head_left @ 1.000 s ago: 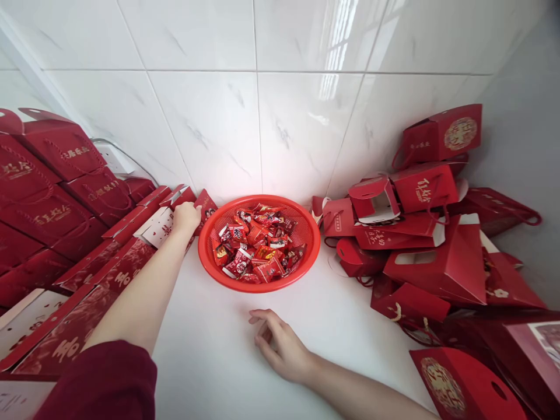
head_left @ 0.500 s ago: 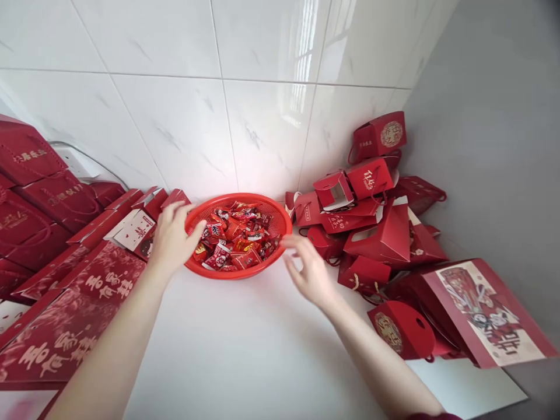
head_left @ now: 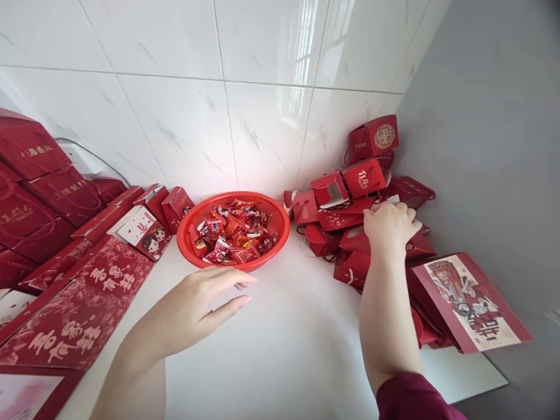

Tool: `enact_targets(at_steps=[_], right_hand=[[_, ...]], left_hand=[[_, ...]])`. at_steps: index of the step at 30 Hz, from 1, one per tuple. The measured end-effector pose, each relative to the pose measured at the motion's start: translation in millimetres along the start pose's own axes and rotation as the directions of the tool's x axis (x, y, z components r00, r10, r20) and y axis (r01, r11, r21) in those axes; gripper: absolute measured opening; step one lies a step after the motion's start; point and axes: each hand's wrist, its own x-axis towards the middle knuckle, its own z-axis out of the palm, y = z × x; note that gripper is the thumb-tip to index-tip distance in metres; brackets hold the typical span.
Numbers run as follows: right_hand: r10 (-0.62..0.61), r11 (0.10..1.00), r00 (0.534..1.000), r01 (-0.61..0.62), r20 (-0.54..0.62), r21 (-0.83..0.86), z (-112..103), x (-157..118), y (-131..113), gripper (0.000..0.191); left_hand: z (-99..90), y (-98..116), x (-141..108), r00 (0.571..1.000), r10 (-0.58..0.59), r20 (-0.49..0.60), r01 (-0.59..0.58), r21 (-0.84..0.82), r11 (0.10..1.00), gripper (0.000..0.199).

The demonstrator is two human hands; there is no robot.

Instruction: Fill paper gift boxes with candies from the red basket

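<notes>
A red plastic basket [head_left: 189, 245] with an oval rim and mesh wall stands against the tiled wall, filled with wrapped candies [head_left: 236, 233] in red, brown and white. In front of its near rim hovers my left hand [head_left: 205, 297], fingers stretched out and thumb apart, with nothing in it. On the right, my right hand [head_left: 391, 227] is over the pile of red gift boxes, its fingers curled down on a red gift box [head_left: 355, 240]. Fingertips and much of that box are hidden behind the hand.
More red gift boxes [head_left: 332, 189] with rope handles lie heaped at right beside a grey wall [head_left: 490, 146]. A large bag [head_left: 472, 303] with a printed panel leans in front. Along the left stand rows of red bags and boxes [head_left: 105, 274]. A white table top [head_left: 271, 350] lies between.
Both hands have left the basket's sides. My left hand moved down in front of the basket; my right hand reached right onto the gift box pile. The basket looks nearly unmoved.
</notes>
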Motion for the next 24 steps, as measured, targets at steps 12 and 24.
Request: enact_targets(at_steps=[12, 24], right_hand=[[-0.036, 0.998, 0.983, 0.025, 0.181, 0.062, 14.5, 17.5, 12.0, 0.030], [0.030, 0.999, 0.978, -0.032, 0.206, 0.004, 17.2, 24.1, -1.8, 0.054]], left_hand=[[5.4, -6.7, -4.6, 0.998, -0.043, 0.038, 0.042, 0.015, 0.999, 0.025], [1.4, -7.2, -12.1, 0.997, -0.065, 0.028, 0.065, 0.003, 0.998, 0.024]])
